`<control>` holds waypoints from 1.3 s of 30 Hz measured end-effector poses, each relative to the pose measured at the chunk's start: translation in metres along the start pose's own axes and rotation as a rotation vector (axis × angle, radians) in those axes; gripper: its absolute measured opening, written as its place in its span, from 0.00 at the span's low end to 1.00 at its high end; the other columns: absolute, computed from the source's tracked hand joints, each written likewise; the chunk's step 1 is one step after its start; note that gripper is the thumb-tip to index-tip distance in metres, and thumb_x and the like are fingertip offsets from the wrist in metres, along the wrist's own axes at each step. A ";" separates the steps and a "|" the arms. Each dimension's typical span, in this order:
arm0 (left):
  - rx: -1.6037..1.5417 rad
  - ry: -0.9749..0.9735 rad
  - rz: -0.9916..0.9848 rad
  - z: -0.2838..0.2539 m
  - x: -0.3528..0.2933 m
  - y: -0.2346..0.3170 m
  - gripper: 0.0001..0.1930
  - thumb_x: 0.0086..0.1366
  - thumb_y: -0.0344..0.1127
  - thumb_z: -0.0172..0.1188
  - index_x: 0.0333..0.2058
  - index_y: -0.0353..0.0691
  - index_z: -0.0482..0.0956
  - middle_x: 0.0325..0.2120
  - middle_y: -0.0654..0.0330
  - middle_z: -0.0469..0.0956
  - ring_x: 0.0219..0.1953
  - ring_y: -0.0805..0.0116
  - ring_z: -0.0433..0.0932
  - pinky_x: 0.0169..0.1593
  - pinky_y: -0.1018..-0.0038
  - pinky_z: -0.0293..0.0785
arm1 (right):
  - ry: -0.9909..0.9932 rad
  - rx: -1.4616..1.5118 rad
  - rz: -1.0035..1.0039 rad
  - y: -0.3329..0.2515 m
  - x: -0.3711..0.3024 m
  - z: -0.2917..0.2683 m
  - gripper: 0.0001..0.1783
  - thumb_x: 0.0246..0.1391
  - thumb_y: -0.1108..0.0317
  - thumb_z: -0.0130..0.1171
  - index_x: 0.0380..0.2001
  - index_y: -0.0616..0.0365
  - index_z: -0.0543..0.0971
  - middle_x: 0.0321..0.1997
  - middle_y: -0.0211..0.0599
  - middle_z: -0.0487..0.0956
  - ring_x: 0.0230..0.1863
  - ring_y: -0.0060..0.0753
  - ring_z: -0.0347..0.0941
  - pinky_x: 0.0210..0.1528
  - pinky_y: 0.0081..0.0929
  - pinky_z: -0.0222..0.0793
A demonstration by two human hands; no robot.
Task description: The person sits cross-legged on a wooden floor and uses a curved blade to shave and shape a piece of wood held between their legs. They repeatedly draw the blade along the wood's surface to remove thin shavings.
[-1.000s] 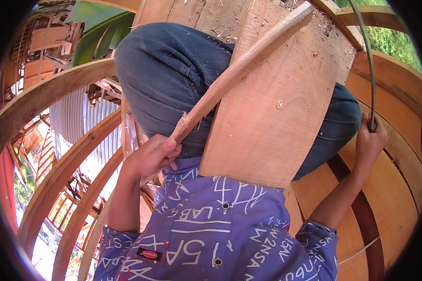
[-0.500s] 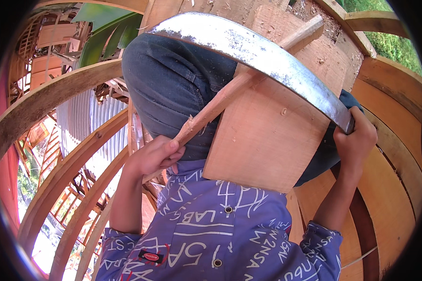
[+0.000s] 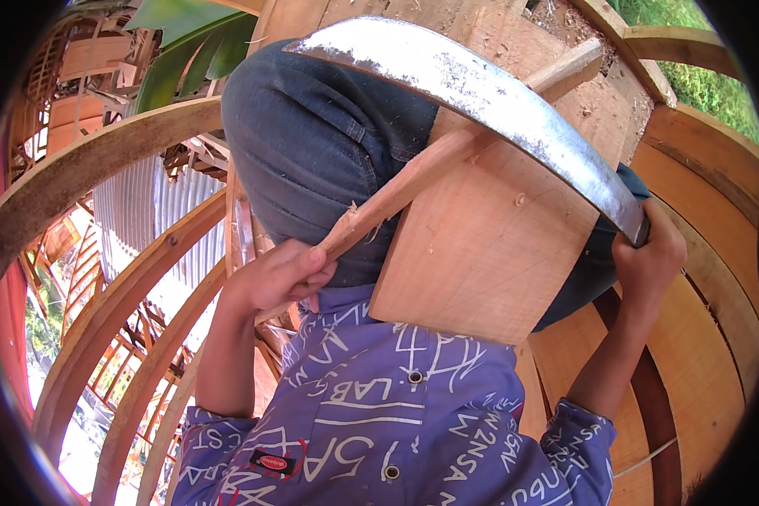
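Observation:
My left hand (image 3: 291,277) is closed round the near end of a long, roughly whittled wooden stick (image 3: 401,187). The stick slants away to the far right and passes beneath a broad, curved machete (image 3: 489,93) with a scuffed silver blade. At the blade's right end, my right hand (image 3: 652,251) grips the machete; its handle is hidden in the fingers. The blade lies crosswise over the stick, its tip toward the far left. Under both, a flat wooden board (image 3: 481,261) rests against my shirt and between my legs. A raised sliver shows on the stick near my left hand.
My bent knee in dark jeans (image 3: 304,143) is left of the board. Wood shavings litter the planks (image 3: 620,101) at the far side. Curved wooden ribs (image 3: 135,295) rise on the left, and planked sides (image 3: 700,337) on the right. Corrugated metal sheets (image 3: 156,211) lie beyond the ribs.
The machete and my right hand have shifted slightly to the right. The stick's far end has moved a little right and nearer. Both hands keep their grips.

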State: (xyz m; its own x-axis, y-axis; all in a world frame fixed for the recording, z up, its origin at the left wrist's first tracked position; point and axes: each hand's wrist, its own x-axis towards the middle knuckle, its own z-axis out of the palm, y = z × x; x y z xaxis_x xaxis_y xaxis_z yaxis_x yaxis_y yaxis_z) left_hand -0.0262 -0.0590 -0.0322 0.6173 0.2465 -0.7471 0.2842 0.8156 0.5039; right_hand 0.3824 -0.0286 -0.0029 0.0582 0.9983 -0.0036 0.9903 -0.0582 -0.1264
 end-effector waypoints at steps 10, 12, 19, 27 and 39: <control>-0.035 0.050 -0.018 0.005 -0.006 -0.003 0.33 0.62 0.71 0.37 0.15 0.46 0.57 0.08 0.72 0.53 0.12 0.80 0.55 0.26 0.73 0.74 | -0.088 0.027 0.002 -0.029 -0.011 -0.004 0.11 0.28 0.75 0.57 0.23 0.58 0.73 0.21 0.45 0.73 0.24 0.51 0.70 0.25 0.36 0.63; -0.029 0.063 -0.032 0.007 -0.005 0.005 0.33 0.61 0.71 0.37 0.15 0.46 0.58 0.08 0.72 0.53 0.12 0.80 0.55 0.26 0.73 0.74 | -0.074 0.027 0.072 -0.009 -0.009 0.003 0.10 0.28 0.75 0.57 0.22 0.59 0.72 0.22 0.45 0.73 0.25 0.52 0.70 0.25 0.37 0.63; -0.050 0.046 -0.034 0.001 -0.009 -0.003 0.34 0.61 0.72 0.36 0.16 0.45 0.60 0.08 0.72 0.53 0.12 0.80 0.54 0.26 0.72 0.74 | -0.012 0.061 0.043 -0.030 -0.019 0.000 0.07 0.32 0.74 0.57 0.21 0.60 0.72 0.19 0.48 0.71 0.24 0.54 0.69 0.25 0.37 0.63; -0.115 0.053 -0.052 0.002 -0.010 -0.004 0.36 0.57 0.75 0.41 0.19 0.42 0.61 0.08 0.73 0.52 0.10 0.83 0.51 0.21 0.79 0.68 | -0.035 0.064 0.321 0.001 -0.018 -0.001 0.06 0.39 0.72 0.57 0.23 0.62 0.74 0.19 0.51 0.69 0.23 0.57 0.68 0.24 0.40 0.60; -0.017 0.129 -0.026 0.009 -0.015 -0.003 0.37 0.55 0.76 0.41 0.18 0.41 0.62 0.08 0.72 0.54 0.10 0.81 0.53 0.23 0.76 0.71 | 0.031 0.051 0.427 0.019 -0.014 -0.009 0.09 0.46 0.68 0.59 0.23 0.64 0.74 0.13 0.46 0.64 0.15 0.44 0.60 0.21 0.36 0.56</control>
State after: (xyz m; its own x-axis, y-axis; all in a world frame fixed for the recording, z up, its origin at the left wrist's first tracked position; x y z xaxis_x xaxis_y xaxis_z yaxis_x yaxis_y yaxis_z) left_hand -0.0293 -0.0702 -0.0189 0.5099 0.2892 -0.8102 0.2861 0.8312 0.4768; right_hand 0.4010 -0.0438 0.0035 0.4658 0.8841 -0.0368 0.8691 -0.4649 -0.1688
